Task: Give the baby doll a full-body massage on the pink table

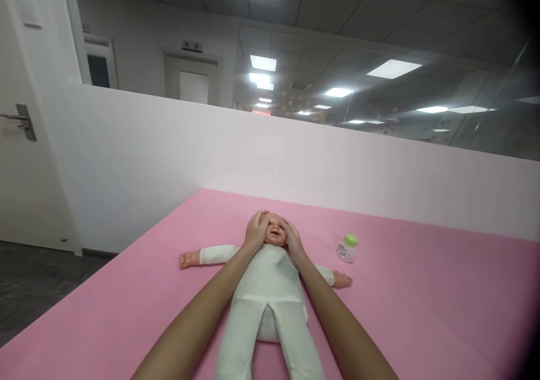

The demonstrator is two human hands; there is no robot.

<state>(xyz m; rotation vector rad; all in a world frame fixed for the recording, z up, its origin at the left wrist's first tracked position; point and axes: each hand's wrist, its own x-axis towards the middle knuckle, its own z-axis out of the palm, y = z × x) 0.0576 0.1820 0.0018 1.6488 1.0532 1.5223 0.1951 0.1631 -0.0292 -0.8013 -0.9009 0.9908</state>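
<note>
A baby doll with a white cloth body lies on its back, its head at the far end and its arms spread out sideways. My left hand rests along the left side of the doll's head, fingers stretched over the temple and forehead. On the opposite side, my right hand lies against the cheek and temple with its fingers extended. Both palms touch the head without wrapping round it. Between them the doll's mouth and nose show; my fingers cover the sides of its head. My forearms pass over the doll's torso and arms.
A small clear jar with a green lid stands right of the doll's head. Beneath everything is a pink table. A white partition borders its far edge. A door with a metal handle is at the left.
</note>
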